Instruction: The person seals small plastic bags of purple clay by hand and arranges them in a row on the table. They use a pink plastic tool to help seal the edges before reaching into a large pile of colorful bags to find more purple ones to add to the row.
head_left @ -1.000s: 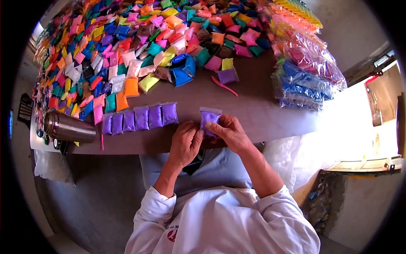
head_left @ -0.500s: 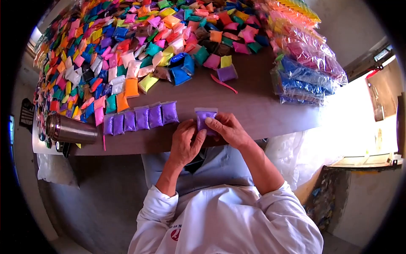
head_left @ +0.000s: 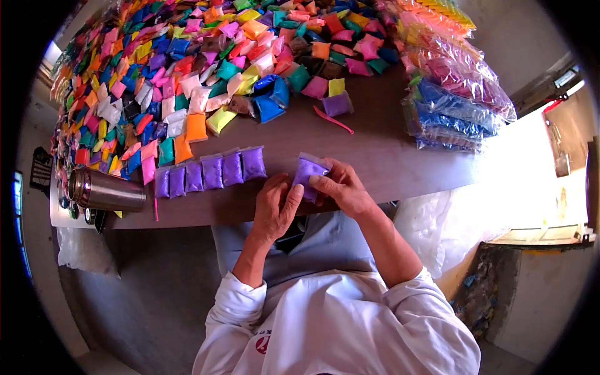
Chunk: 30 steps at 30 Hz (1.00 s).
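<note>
Over the table's near edge a small clear packet with purple filling [head_left: 308,170] is held between my two hands, its top flap tilted to the right. My right hand [head_left: 345,189] pinches its right side, thumb on the front and fingers behind. At the packet's lower left edge is the thumb of my left hand [head_left: 275,209], whose fingers are curled and partly hidden. To the left, a row of several similar purple packets [head_left: 212,171] lies side by side, flaps upward.
A large heap of colourful packets [head_left: 187,81] covers the far and left table [head_left: 375,165]. Stacked clear bags [head_left: 450,115] stand at right. A pink plastic tool [head_left: 333,120] lies near a lone purple packet [head_left: 338,104]. A steel flask [head_left: 107,190] lies on its side at left.
The held packet has tilted, its top leaning to the right, and its flap has risen slightly. Both hands stay around it. The whole view has shifted a little.
</note>
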{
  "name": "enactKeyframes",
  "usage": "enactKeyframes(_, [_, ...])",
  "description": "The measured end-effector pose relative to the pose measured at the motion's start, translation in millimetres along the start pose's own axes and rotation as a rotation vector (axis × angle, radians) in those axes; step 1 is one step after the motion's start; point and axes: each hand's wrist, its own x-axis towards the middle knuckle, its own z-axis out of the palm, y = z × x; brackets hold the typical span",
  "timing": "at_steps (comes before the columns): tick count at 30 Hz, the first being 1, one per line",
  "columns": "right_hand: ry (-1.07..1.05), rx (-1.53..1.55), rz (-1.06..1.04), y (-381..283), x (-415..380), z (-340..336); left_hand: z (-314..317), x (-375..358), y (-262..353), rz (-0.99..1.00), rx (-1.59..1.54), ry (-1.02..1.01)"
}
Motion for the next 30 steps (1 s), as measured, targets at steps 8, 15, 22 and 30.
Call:
enactKeyframes(8, [0.015, -0.004, 0.011, 8.5, 0.2, -3.4, 0.5, -1.0, -4.1, -0.042, -0.024, 0.002])
enactKeyframes(15, [-0.016, 0.086, -0.005, 16.3, 4.1, -8.7, -1.8, -1.8, -10.1, -0.154, -0.176, 0.017])
enactKeyframes(22, [0.019, 0.092, -0.036, 12.3, 4.4, -2.0, -4.7, -1.7, -2.1, -0.035, -0.066, -0.027])
enactKeyframes(30, [-0.018, -0.115, 0.107, -0.1, 2.6, 1.1, -0.1, 0.7, -2.3, 0.074, 0.064, -0.002])
